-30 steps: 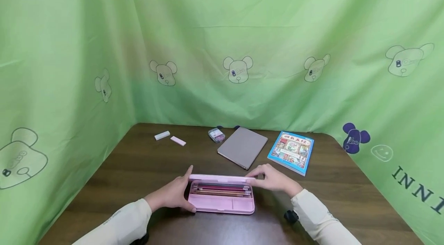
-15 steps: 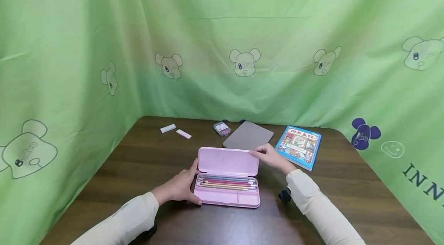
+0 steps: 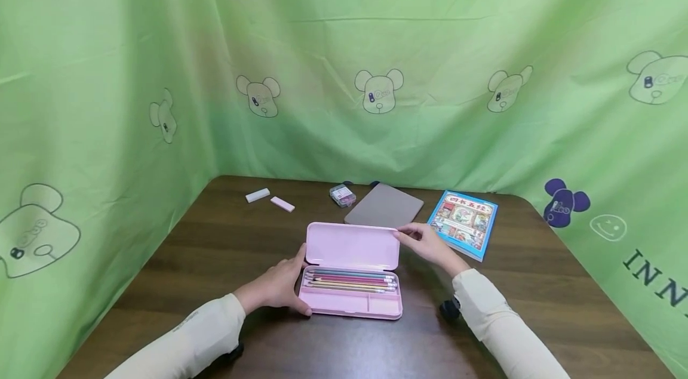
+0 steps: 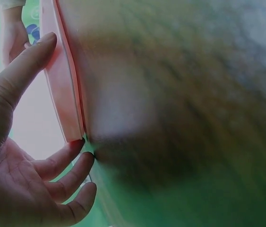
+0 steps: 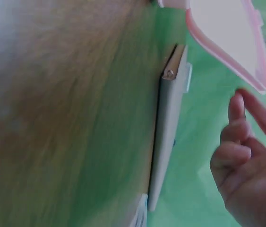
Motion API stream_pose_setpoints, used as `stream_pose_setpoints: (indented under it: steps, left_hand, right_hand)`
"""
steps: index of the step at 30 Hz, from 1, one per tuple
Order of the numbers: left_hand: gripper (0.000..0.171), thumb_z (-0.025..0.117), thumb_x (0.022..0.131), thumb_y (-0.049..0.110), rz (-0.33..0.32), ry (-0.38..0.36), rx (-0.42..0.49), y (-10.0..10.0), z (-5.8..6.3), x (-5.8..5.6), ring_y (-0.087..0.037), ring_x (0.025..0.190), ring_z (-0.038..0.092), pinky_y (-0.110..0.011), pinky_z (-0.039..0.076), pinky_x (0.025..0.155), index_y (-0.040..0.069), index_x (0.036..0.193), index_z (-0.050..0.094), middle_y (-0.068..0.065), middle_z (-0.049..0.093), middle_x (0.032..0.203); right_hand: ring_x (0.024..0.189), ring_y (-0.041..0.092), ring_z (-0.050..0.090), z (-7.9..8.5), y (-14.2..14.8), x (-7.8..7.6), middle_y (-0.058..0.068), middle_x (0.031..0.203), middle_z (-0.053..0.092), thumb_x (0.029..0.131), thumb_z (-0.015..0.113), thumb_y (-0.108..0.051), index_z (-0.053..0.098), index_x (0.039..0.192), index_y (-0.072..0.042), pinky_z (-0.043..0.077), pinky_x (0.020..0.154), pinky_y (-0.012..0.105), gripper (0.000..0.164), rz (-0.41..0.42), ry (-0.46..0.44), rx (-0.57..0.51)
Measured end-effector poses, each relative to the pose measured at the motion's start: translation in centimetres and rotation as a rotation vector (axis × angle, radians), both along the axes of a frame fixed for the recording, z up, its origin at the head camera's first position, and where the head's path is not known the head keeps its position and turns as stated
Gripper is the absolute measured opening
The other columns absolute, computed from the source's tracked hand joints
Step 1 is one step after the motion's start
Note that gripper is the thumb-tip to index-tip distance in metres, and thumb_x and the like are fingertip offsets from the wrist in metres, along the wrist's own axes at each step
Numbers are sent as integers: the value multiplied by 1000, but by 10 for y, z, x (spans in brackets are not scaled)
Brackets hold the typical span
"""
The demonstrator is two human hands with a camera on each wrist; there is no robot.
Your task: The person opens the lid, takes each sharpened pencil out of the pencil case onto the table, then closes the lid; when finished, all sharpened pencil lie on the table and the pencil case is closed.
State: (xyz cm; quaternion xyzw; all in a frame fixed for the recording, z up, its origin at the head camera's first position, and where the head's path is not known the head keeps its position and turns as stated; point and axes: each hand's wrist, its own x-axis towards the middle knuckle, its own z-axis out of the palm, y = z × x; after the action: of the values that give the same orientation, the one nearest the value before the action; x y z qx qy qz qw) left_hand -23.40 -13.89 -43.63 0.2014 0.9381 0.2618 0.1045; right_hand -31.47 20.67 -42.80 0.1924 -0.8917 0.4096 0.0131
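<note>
A pink pencil case [image 3: 341, 308] lies on the table with its lid [image 3: 352, 246] standing up, hinged at the far side. Several pencils [image 3: 349, 280] lie side by side in its back compartment; the front compartments show bare pink. My left hand [image 3: 276, 283] grips the case's left end, thumb at the front corner and fingers round the back. In the left wrist view that thumb rests along the case's pink side [image 4: 65, 94]. My right hand [image 3: 427, 243] is at the lid's upper right corner, its fingers loosely bent and just off the lid's edge in the right wrist view.
Behind the case lies a grey notebook [image 3: 384, 206], with a blue picture-covered book [image 3: 464, 221] to its right. A small clear box [image 3: 342, 195] sits at the back. Further left are a white block [image 3: 257, 195] and a pink block [image 3: 282, 204]. Green curtain [image 3: 322, 140] surrounds the table.
The lid has swung up and back from nearly closed, revealing the pencils. My right hand rose with it, then shifted slightly right off its edge. My left hand keeps its place on the case.
</note>
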Motion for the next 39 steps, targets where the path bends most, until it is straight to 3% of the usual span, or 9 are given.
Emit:
stream_pose_setpoints:
  steps: [5, 10, 14, 21, 30, 39]
  left_hand:
    - [131, 86, 55, 45, 23, -5, -20, 1, 2, 1, -35, 122, 42, -54, 34, 99, -2, 147, 5, -14, 47, 137]
    - [131, 86, 55, 46, 37, 4, -29, 4, 3, -1, -34, 122, 42, -58, 33, 97, 0, 147, 5, -13, 47, 136]
    - [131, 86, 55, 47, 29, 15, -27, 6, 4, -3, -34, 121, 43, -57, 34, 96, -1, 147, 5, -11, 50, 133]
    - [132, 86, 56, 46, 30, -6, -25, 4, 3, -2, -33, 123, 42, -57, 32, 97, -1, 147, 4, -11, 49, 134]
    - [131, 86, 56, 46, 21, -1, -42, 3, 3, -2, -34, 122, 43, -61, 32, 94, -3, 147, 5, -10, 52, 132]
    - [132, 86, 55, 48, 36, -22, -59, 2, 3, -3, -33, 121, 43, -59, 32, 96, -1, 147, 4, -11, 50, 133]
  right_hand:
    - [65, 8, 48, 4, 6, 17, -2, 77, 61, 85, 67, -24, 70, 100, -8, 41, 57, 23, 22, -12, 124, 38]
    - [59, 4, 43, 10, 5, 31, -7, 69, 53, 81, 71, -20, 71, 95, -9, 37, 52, 21, 18, 88, 196, 99]
    - [56, 1, 41, 11, 2, 37, -8, 65, 51, 78, 74, -20, 71, 92, -9, 37, 51, 20, 18, 186, 181, 146]
    - [58, -1, 41, 2, -8, 42, -11, 65, 49, 79, 73, -27, 72, 90, -12, 37, 52, 19, 19, 341, 71, 341]
    - [57, 1, 41, -5, -17, 43, -11, 63, 47, 76, 76, -27, 68, 82, -16, 36, 51, 19, 15, 317, 41, 433]
    - [56, 2, 41, -8, -21, 42, -9, 62, 46, 77, 75, -23, 61, 75, -17, 36, 50, 19, 15, 305, 27, 421]
